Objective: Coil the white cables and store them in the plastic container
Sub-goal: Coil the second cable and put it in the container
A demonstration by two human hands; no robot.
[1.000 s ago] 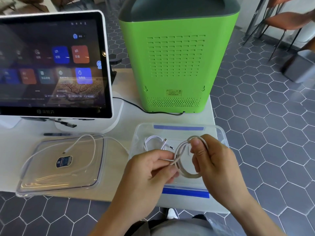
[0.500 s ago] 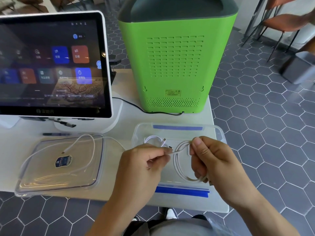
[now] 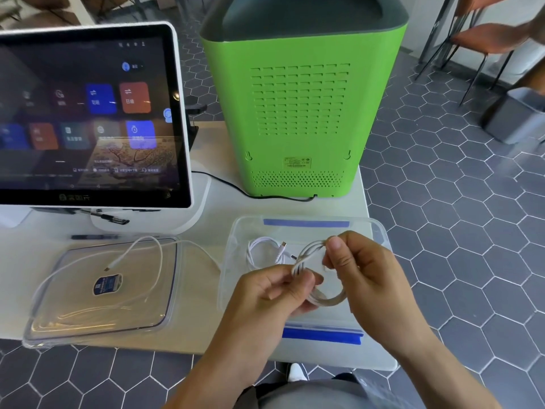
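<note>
Seen from a head-worn camera looking down, a person's two bare hands hold a white cable coil (image 3: 317,270) above an open, clear plastic container (image 3: 380,231) on a white table (image 3: 361,190). The left hand (image 3: 268,293) is closed in a pinch, thumb and forefinger pressing several strands of the coil together at its left side, the other fingers curled in under it. The right hand (image 3: 362,270) is also closed on the coil, its thumb tip pressed on the top of the loop and its fingers wrapped behind the right side; the bottom arc of the loop hangs free between the two hands. Inside the container, toward its far left corner, lies a second coiled cable (image 3: 262,252) with its plug ends pointing right, untouched by either hand. The container has blue strips along its far and near edges. To the left, the clear lid (image 3: 97,314) lies flat on the table with a loose cable (image 3: 138,252) trailing across it in wide loops, one end running toward the container. Behind stand a touchscreen (image 3: 88,113) on a white base and a tall green machine (image 3: 300,107) with a black cord at its foot.
</note>
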